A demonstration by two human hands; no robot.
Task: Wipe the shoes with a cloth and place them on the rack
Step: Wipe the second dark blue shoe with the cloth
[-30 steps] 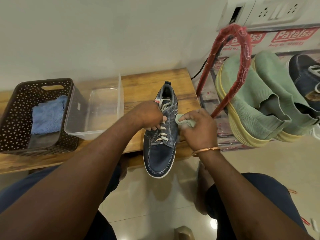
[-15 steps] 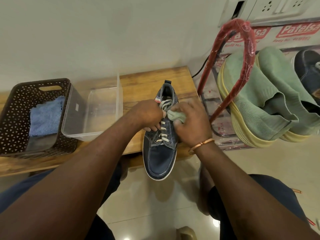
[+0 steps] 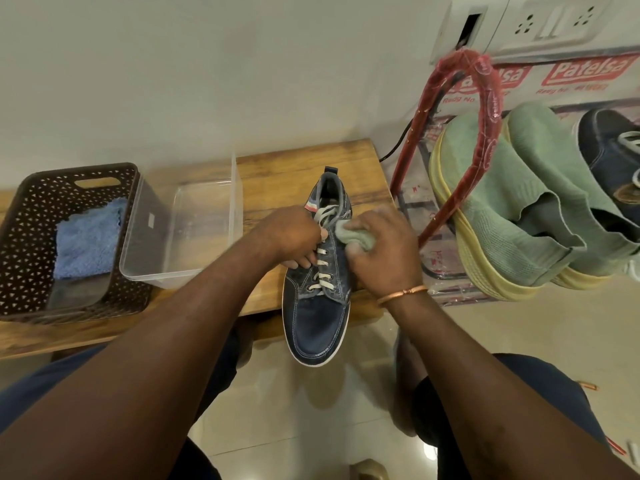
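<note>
A dark blue denim sneaker [image 3: 317, 327] with pale laces is held over the front edge of the wooden bench [image 3: 277, 171], toe toward me. My left hand [image 3: 294, 239] grips its left side at the laces. My right hand [image 3: 382, 249] holds a pale green cloth [image 3: 353, 235] pressed against the shoe's right upper near the collar. At the right, the rack [image 3: 460, 188] with a red wrapped frame carries two green knit shoes [image 3: 519, 202] and a second dark blue sneaker [image 3: 613, 150].
A dark perforated basket [image 3: 24, 216] with a blue towel [image 3: 86, 237] stands on the bench's left end, and a clear plastic tub [image 3: 211, 216] sits beside it. A wall socket panel [image 3: 540, 22] and a black cable [image 3: 394, 150] are behind the rack. Glossy tiled floor lies below.
My right hand with the green cloth slid from the shoe's right side in toward the laces and collar. My left hand kept its grip on the sneaker, which barely moved.
</note>
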